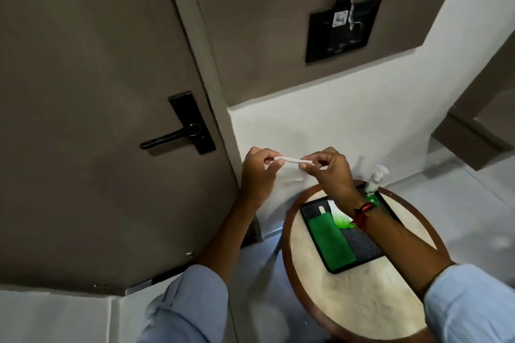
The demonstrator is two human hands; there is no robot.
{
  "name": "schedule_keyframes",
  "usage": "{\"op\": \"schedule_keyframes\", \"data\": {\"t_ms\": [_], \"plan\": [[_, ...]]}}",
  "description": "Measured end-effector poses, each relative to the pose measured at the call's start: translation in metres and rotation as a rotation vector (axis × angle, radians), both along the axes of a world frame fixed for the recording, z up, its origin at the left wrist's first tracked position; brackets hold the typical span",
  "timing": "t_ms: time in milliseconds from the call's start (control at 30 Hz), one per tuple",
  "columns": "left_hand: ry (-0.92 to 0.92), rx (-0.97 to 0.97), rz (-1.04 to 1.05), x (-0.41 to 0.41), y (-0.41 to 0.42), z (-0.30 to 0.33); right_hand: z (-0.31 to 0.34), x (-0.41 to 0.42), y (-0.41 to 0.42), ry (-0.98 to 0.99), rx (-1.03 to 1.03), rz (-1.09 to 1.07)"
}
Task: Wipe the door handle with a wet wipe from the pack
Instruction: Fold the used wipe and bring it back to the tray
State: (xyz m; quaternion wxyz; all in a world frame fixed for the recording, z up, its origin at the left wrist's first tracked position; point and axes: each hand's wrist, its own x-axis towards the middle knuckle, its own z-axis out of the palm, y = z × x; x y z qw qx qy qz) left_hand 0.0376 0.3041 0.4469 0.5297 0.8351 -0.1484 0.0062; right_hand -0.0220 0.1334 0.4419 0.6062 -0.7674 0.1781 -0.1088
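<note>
While both hands pinch wipe, handle apart

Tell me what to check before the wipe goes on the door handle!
1. Wipe out of the pack: ok. The wet wipe is stretched between the left hand and the right hand.
2. Wipe opened flat: cannot tell. Its top edge looks rolled, and the rest blends into the white wall.
3. Both hands gripping it: ok, each pinches one end.
4. Door handle free to reach: ok, nothing covers it, and it sits left of the hands.
5. Wipe touching the handle: not ok, it is apart from it.
6. Pack closed again: cannot tell, the right arm hides much of it.
</note>
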Motion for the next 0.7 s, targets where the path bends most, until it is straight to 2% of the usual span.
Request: {"op": "schedule_keyframes", "data": {"t_ms": [67,200,267,433,533,600,700], "plan": [[0.194,-0.03,-0.05,0.0,-0.026,-0.019,-0.021,-0.002,-0.025,0.052,0.088,-0.023],[0.724,-0.235,-0.172,-0.008,-0.075,-0.078,-0.068,-0.017,-0.074,0.228,0.654,-0.112],[0.869,-0.298,-0.172,-0.015,-0.097,-0.115,-0.102,-0.027,-0.101,0.336,0.751,-0.192],[1.048,-0.301,-0.059,-0.036,-0.143,-0.195,-0.199,-0.063,-0.155,0.492,0.847,-0.33],[1.111,-0.251,-0.018,-0.049,-0.171,-0.237,-0.247,-0.082,-0.18,0.546,0.833,-0.287],[1.118,-0.19,0.013,-0.056,-0.19,-0.266,-0.277,-0.087,-0.193,0.571,0.789,-0.276],[1.117,-0.113,0.074,-0.064,-0.214,-0.31,-0.317,-0.09,-0.21,0.648,0.555,-0.313]]}}
